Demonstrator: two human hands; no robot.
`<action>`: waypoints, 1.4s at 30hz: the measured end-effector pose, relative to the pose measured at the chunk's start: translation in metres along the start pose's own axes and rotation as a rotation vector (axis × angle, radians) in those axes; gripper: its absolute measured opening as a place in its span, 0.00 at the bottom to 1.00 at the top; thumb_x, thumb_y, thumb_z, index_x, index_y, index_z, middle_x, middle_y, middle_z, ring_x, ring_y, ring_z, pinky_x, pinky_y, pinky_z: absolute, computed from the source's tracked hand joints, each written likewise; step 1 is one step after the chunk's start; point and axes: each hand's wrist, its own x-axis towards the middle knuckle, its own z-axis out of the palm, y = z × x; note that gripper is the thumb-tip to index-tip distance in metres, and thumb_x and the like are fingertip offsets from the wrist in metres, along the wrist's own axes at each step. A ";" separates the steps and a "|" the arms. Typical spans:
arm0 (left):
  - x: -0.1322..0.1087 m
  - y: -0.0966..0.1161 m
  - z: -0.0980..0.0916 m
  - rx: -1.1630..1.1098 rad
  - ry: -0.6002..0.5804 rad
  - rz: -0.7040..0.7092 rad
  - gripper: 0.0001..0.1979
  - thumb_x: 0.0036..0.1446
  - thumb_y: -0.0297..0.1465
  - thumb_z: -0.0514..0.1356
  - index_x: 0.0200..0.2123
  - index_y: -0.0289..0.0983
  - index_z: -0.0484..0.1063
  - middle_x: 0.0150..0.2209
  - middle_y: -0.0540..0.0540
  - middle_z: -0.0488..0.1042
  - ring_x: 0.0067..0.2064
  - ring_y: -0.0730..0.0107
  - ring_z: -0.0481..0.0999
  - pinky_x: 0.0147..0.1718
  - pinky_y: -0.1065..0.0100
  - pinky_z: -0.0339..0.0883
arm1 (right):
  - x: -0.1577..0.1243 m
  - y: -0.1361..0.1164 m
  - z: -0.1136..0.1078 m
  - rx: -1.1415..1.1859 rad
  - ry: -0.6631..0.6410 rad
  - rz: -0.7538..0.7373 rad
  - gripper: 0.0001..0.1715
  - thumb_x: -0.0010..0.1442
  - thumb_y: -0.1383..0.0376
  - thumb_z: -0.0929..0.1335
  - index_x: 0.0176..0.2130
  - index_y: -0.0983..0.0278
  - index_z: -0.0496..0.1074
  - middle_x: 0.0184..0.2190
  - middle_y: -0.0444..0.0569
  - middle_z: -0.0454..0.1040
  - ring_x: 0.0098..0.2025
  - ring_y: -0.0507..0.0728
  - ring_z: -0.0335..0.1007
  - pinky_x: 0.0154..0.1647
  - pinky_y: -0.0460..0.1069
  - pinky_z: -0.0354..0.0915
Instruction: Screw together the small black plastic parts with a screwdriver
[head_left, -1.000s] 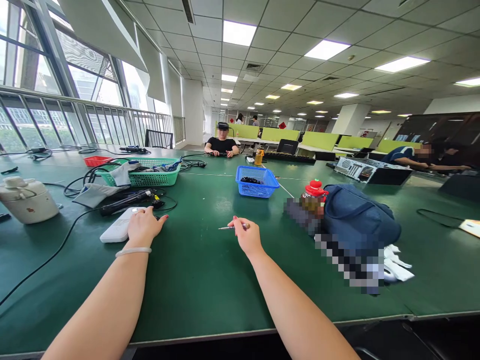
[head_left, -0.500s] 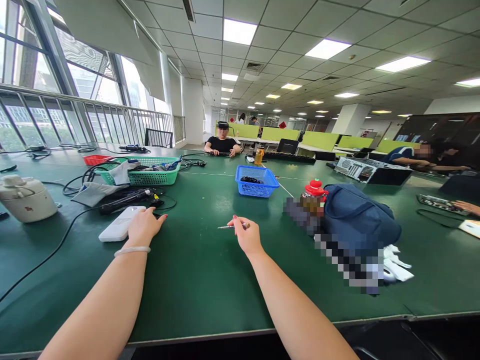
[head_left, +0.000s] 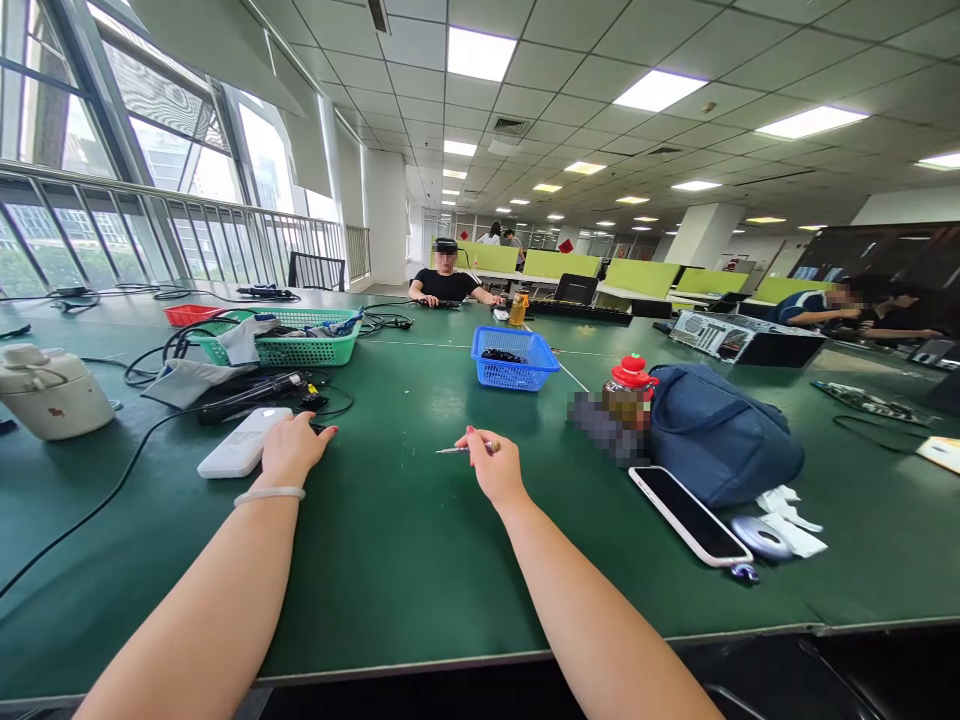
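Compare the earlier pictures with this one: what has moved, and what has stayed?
The left hand has slipped off the end of the white device and now lies beside it. A circuit board has appeared at far right. The right hand still pinches the thin tool.

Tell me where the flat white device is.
In the head view, the flat white device lies on the green table, left of centre, just beside the left hand.

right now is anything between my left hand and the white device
Nothing visible: the left hand lies against the right end of the white device on the green table. The right hand holds a thin pen.
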 end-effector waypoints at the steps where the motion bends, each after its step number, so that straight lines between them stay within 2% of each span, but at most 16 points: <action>1: 0.000 0.000 0.001 0.009 -0.014 -0.001 0.32 0.58 0.47 0.56 0.59 0.31 0.69 0.50 0.30 0.76 0.55 0.44 0.72 0.51 0.57 0.64 | 0.000 0.001 0.000 0.002 -0.002 0.003 0.30 0.62 0.47 0.61 0.25 0.63 0.78 0.15 0.42 0.61 0.19 0.51 0.56 0.22 0.47 0.53; 5: 0.001 0.000 0.003 0.022 -0.092 -0.005 0.35 0.57 0.47 0.57 0.60 0.30 0.66 0.50 0.29 0.76 0.55 0.42 0.72 0.51 0.55 0.63 | 0.000 0.003 0.000 0.010 -0.009 0.005 0.29 0.62 0.47 0.61 0.25 0.63 0.77 0.14 0.42 0.59 0.19 0.51 0.55 0.22 0.47 0.52; 11: -0.003 0.006 -0.003 -0.018 -0.067 -0.012 0.34 0.57 0.41 0.58 0.63 0.28 0.62 0.55 0.27 0.72 0.56 0.43 0.72 0.52 0.55 0.65 | -0.001 -0.003 -0.001 0.001 0.015 0.002 0.30 0.61 0.46 0.62 0.25 0.63 0.77 0.14 0.42 0.60 0.19 0.51 0.56 0.21 0.47 0.53; 15: -0.010 0.023 -0.010 -0.175 -0.142 0.061 0.33 0.56 0.39 0.61 0.63 0.33 0.62 0.53 0.33 0.75 0.53 0.47 0.74 0.51 0.57 0.67 | 0.000 -0.003 -0.001 0.001 0.012 0.002 0.29 0.61 0.46 0.61 0.25 0.63 0.77 0.15 0.42 0.60 0.19 0.51 0.55 0.22 0.47 0.53; 17: -0.017 0.038 -0.013 -0.312 -0.190 0.163 0.33 0.54 0.37 0.63 0.62 0.36 0.63 0.51 0.39 0.77 0.51 0.53 0.76 0.52 0.59 0.67 | 0.000 -0.002 -0.001 0.010 0.010 0.003 0.29 0.61 0.46 0.61 0.25 0.63 0.77 0.15 0.42 0.59 0.19 0.51 0.54 0.22 0.47 0.53; 19: -0.028 0.056 -0.014 -0.450 -0.228 0.327 0.32 0.53 0.34 0.62 0.61 0.38 0.64 0.50 0.42 0.78 0.51 0.57 0.76 0.54 0.60 0.66 | 0.000 -0.002 -0.001 0.012 0.007 -0.001 0.29 0.61 0.47 0.62 0.26 0.63 0.78 0.15 0.42 0.59 0.19 0.51 0.53 0.22 0.47 0.52; 23: -0.054 0.090 -0.013 -0.608 -0.283 0.634 0.32 0.50 0.29 0.61 0.61 0.43 0.65 0.52 0.47 0.77 0.56 0.57 0.73 0.58 0.57 0.63 | 0.001 -0.005 -0.004 0.006 0.055 -0.044 0.28 0.61 0.46 0.62 0.29 0.63 0.78 0.17 0.43 0.63 0.21 0.52 0.56 0.24 0.47 0.53; 27: -0.068 0.103 -0.003 -0.686 -0.461 0.810 0.34 0.51 0.25 0.55 0.63 0.43 0.62 0.55 0.48 0.76 0.57 0.61 0.73 0.58 0.59 0.65 | 0.000 -0.010 -0.006 0.040 0.127 -0.054 0.28 0.61 0.46 0.62 0.28 0.64 0.78 0.17 0.44 0.63 0.21 0.52 0.56 0.24 0.47 0.54; 30: -0.070 0.105 0.005 -0.721 -0.493 0.839 0.33 0.51 0.25 0.53 0.63 0.39 0.62 0.58 0.45 0.73 0.59 0.61 0.71 0.61 0.59 0.62 | 0.001 -0.011 -0.007 0.072 0.121 -0.051 0.28 0.61 0.46 0.63 0.27 0.64 0.78 0.17 0.43 0.63 0.20 0.51 0.55 0.23 0.47 0.53; 32: -0.071 0.105 0.007 -0.724 -0.461 0.836 0.34 0.51 0.26 0.55 0.64 0.37 0.61 0.60 0.43 0.71 0.59 0.60 0.71 0.61 0.59 0.62 | 0.001 -0.010 -0.006 0.067 0.117 -0.058 0.29 0.61 0.46 0.63 0.26 0.64 0.77 0.17 0.43 0.62 0.20 0.51 0.54 0.22 0.47 0.52; 35: -0.073 0.108 0.009 -0.639 -0.393 0.831 0.33 0.53 0.31 0.57 0.64 0.38 0.60 0.56 0.43 0.74 0.57 0.57 0.73 0.59 0.58 0.64 | 0.002 -0.008 -0.006 0.035 0.116 -0.070 0.29 0.60 0.45 0.63 0.23 0.63 0.75 0.15 0.42 0.60 0.20 0.51 0.54 0.22 0.47 0.51; 39: -0.073 0.112 0.010 -0.500 -0.344 0.796 0.33 0.54 0.42 0.62 0.62 0.39 0.66 0.51 0.43 0.77 0.55 0.51 0.72 0.55 0.54 0.65 | 0.002 -0.008 -0.005 0.029 0.134 -0.096 0.31 0.60 0.45 0.63 0.16 0.62 0.66 0.13 0.41 0.56 0.20 0.51 0.53 0.23 0.47 0.51; 42: -0.071 0.112 0.011 -0.473 -0.348 0.789 0.27 0.54 0.43 0.63 0.56 0.43 0.73 0.49 0.46 0.79 0.53 0.53 0.73 0.53 0.58 0.67 | 0.002 -0.008 -0.005 0.053 0.125 -0.120 0.33 0.60 0.45 0.63 0.14 0.62 0.62 0.13 0.41 0.55 0.20 0.51 0.53 0.24 0.47 0.52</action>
